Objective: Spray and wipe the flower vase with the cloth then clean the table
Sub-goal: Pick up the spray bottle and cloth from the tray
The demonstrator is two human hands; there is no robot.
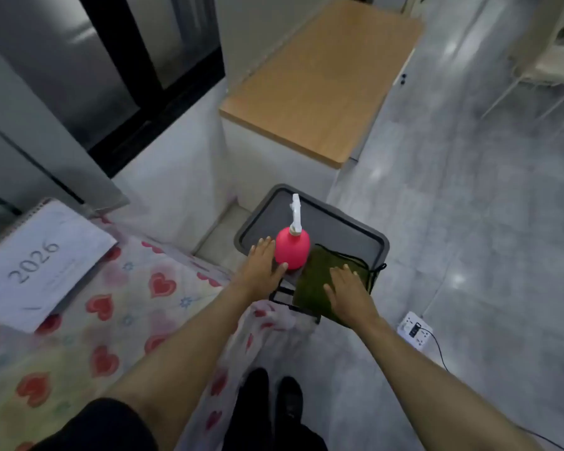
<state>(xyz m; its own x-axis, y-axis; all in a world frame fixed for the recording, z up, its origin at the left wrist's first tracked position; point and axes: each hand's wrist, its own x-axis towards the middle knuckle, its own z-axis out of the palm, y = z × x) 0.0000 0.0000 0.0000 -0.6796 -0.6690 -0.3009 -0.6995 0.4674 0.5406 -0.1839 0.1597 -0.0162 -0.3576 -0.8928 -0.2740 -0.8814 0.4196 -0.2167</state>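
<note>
A pink spray bottle (292, 249) with a white nozzle stands upright on a small grey tray-top table (339, 222). My left hand (263, 265) lies open just left of the bottle, its thumb touching the bottle's base. A dark green cloth (316, 284) lies on the table's near right part, draping over the front edge. My right hand (349, 292) rests flat on the cloth with fingers spread. No flower vase is in view.
A bed with a heart-print sheet (111, 304) and a 2026 calendar (36, 265) is at the left. A wooden-topped cabinet (323, 76) stands beyond the table. A white power strip (415, 330) with a cable lies on the grey floor at the right.
</note>
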